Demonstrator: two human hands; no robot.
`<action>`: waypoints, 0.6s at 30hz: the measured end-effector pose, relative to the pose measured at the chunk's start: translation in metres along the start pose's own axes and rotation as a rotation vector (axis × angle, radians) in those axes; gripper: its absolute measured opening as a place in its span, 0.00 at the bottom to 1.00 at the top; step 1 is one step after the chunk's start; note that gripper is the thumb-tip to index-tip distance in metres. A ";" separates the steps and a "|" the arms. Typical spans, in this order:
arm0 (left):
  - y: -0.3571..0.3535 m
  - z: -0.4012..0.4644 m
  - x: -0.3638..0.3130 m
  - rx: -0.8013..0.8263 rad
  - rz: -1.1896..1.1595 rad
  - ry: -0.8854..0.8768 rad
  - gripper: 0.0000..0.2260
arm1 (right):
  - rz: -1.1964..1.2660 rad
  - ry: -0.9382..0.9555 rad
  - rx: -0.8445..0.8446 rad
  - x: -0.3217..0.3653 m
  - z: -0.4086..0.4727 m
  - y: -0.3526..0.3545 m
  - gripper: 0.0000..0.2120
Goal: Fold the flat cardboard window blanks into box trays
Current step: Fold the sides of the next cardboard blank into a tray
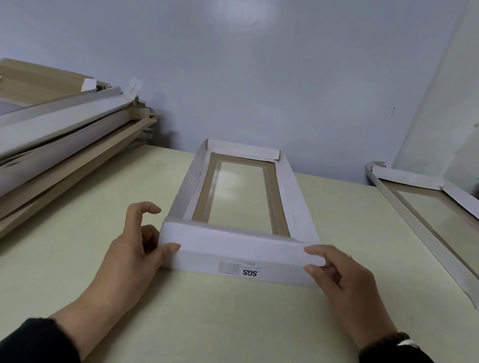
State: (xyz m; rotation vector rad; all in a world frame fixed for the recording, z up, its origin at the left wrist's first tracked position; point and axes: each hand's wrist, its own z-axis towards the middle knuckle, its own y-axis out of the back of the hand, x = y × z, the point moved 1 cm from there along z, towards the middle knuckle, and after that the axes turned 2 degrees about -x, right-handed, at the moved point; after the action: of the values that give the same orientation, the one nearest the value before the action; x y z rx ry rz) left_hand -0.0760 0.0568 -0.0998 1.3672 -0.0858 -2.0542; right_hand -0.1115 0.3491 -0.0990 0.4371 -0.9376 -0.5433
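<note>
The left hand (138,248) pinches the near-left corner of the tray (243,210), thumb on the front of the near flap (236,245) and the other fingers curled beside the corner. The right hand (339,278) grips the near-right corner in the same way, its fingers pressing on the flap. So each grip is clamped on that flap, which is bent over the near wall with the "SGS" print.

The tray lies in the middle of the bench (221,323). Its two long walls and its far wall already stand, with their white flaps folded inward around the clear window. I judge this tray nearly finished; only the near flap needs to be pressed down and locked.

To the right of the tray lies a second tray (418,221), which looks folded. To the left of the tray is a high stack of blanks (50,132), so it seems much work is left.
</note>
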 end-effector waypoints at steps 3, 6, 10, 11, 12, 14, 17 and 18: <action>0.002 0.001 0.001 0.019 0.024 0.001 0.18 | -0.054 0.049 0.019 0.000 -0.001 0.001 0.06; 0.005 0.000 -0.001 0.094 0.080 -0.031 0.15 | -0.077 0.076 0.034 -0.003 -0.001 0.001 0.06; 0.008 -0.004 -0.002 0.243 0.245 -0.125 0.08 | -0.137 0.080 0.039 -0.004 0.000 0.000 0.05; 0.008 -0.005 -0.001 0.256 0.276 -0.135 0.08 | -0.190 0.113 0.022 -0.004 0.001 0.000 0.05; 0.008 -0.005 0.000 0.256 0.292 -0.139 0.10 | -0.263 0.172 -0.005 -0.002 0.002 0.001 0.05; 0.009 -0.004 0.001 0.245 0.304 -0.146 0.13 | -0.408 0.295 -0.045 0.002 0.004 0.001 0.04; 0.009 -0.004 -0.003 0.236 0.387 -0.237 0.18 | -0.532 0.453 -0.010 0.007 0.004 -0.001 0.09; 0.008 -0.004 -0.005 0.214 0.468 -0.311 0.19 | -0.561 0.504 0.018 0.010 0.004 -0.004 0.11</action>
State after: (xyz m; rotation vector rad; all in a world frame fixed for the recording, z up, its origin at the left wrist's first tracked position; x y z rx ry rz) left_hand -0.0677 0.0544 -0.0940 1.0107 -0.7097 -1.8682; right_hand -0.1110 0.3398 -0.0932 0.8190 -0.3244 -0.8799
